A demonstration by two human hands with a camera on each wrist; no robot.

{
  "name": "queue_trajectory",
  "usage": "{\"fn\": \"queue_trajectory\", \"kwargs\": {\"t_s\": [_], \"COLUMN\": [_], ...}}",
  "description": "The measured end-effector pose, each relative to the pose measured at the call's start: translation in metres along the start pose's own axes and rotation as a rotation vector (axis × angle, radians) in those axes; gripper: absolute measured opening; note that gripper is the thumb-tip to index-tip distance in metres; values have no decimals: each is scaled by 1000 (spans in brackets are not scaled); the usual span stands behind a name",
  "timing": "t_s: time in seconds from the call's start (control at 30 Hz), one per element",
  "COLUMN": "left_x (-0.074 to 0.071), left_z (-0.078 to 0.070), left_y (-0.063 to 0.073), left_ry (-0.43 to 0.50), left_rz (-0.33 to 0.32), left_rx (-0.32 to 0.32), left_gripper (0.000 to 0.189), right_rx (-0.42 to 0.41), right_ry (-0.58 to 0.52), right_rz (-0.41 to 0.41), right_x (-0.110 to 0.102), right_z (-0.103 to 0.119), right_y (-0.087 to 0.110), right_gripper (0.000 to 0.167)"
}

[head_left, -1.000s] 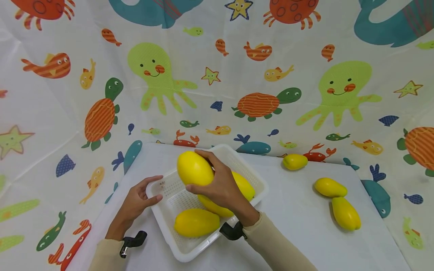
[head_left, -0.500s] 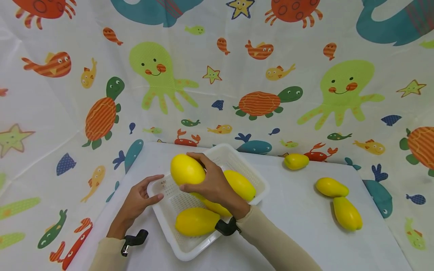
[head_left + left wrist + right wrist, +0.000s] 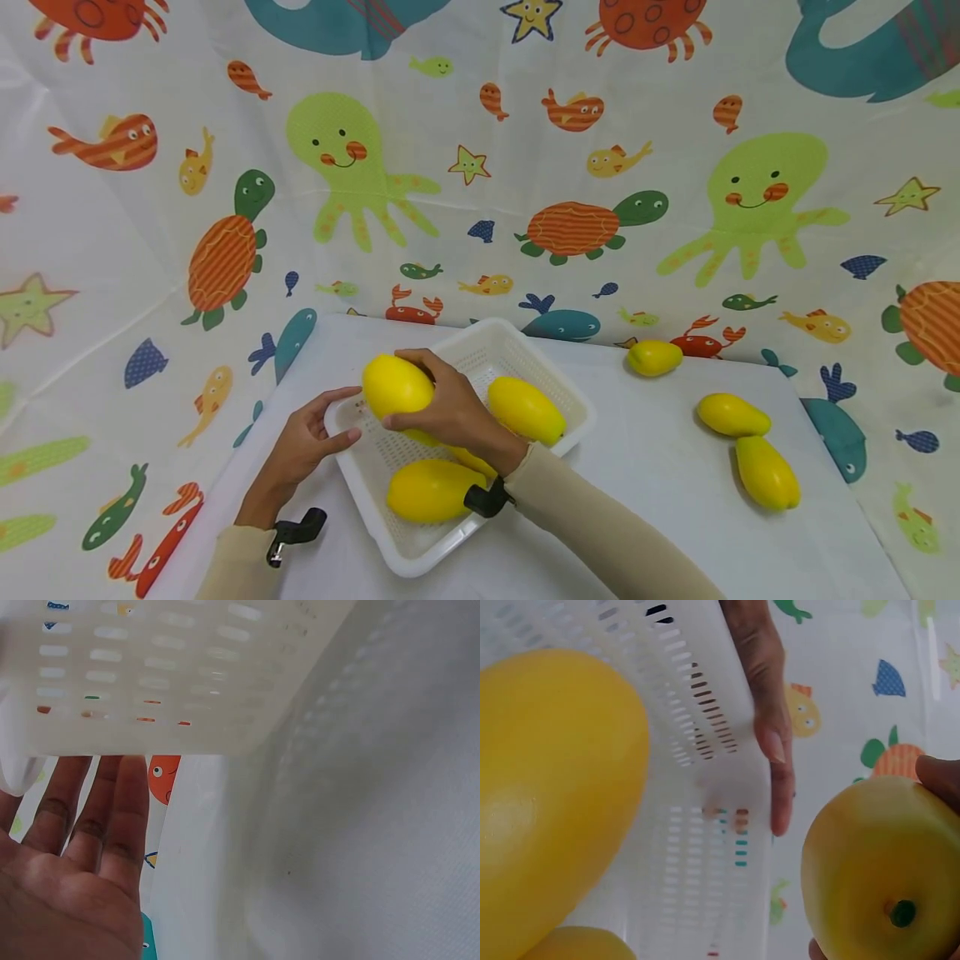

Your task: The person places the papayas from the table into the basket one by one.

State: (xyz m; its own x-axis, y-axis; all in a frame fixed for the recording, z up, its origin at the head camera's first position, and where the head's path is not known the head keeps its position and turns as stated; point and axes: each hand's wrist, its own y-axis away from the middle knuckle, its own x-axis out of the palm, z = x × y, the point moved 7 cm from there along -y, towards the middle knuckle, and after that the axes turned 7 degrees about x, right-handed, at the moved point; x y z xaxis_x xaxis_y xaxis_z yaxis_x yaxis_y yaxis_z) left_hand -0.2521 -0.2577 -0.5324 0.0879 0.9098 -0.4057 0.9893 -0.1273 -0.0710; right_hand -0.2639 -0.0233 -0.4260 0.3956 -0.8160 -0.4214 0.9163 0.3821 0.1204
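A white plastic basket (image 3: pixel 408 557) with slotted walls sits angled on the table. My left hand (image 3: pixel 297 450) holds its left corner, thumb and fingers on either side; in the left wrist view the fingers reach behind the basket wall. My right hand (image 3: pixel 450 408) grips a yellow papaya (image 3: pixel 396 387) above the basket's left part, thumb below and fingers over the top. In the right wrist view this papaya (image 3: pixel 881 862) shows a small green stem. Inside the basket lie a papaya (image 3: pixel 435 492) at the front, another (image 3: pixel 527 410) at the right, and one partly hidden under my right wrist.
To the right on the white table (image 3: pixel 622 492) lie three more papayas: one (image 3: pixel 655 358) near the back, and two touching, one (image 3: pixel 733 415) behind the other (image 3: pixel 767 473). A sea-animal printed curtain (image 3: pixel 450 125) rises behind the table and along its sides.
My right hand has moved left and slightly down with the papaya, toward the basket's left corner. My left hand stays on the basket, and the other papayas lie where they were.
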Motion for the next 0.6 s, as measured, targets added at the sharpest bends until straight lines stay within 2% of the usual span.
{"fn": "queue_trajectory", "kwargs": {"t_s": [0.47,0.6], "left_x": [-2,-3], "left_z": [-3,-1], "left_y": [0,2], "left_ry": [15,12], "left_rz": [0,-6], "left_rx": [-12,-33], "left_gripper": [70,72], "right_rx": [32,49], "right_ry": [14,21], "right_rz": [29,41], "right_x": [16,20], "right_z": [-9,-11], "right_y": [-10,-13], "right_gripper": [85,84]}}
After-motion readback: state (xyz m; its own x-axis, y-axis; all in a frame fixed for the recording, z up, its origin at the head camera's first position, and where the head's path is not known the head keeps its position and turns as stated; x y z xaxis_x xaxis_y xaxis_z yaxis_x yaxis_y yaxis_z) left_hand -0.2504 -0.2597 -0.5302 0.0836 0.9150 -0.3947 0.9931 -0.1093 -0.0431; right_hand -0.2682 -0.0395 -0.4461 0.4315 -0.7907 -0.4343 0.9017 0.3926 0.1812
